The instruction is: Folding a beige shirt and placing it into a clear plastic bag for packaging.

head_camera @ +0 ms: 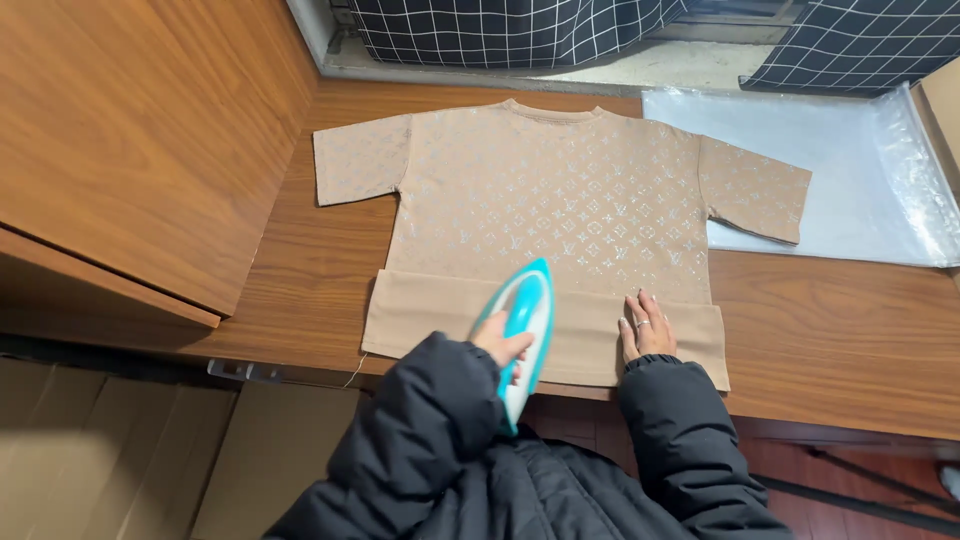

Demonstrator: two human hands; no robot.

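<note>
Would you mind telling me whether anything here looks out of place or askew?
The T-shirt's bottom hem is folded up, showing plain fabric. The right sleeve overlaps the clear plastic sheet.

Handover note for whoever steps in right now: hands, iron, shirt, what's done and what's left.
Left hand: gripping the teal and white iron, which sits on the folded-up hem of the tan patterned T-shirt.
Right hand: flat on the hem band to the right of the iron, holding the fabric down.
The shirt lies spread flat on the wooden table, sleeves out, neck away from the person. A clear plastic bag lies at the table's far right.
Done: shirt laid out, bottom hem turned up.
Left: as a judgement, pressing the rest of the hem band.
</note>
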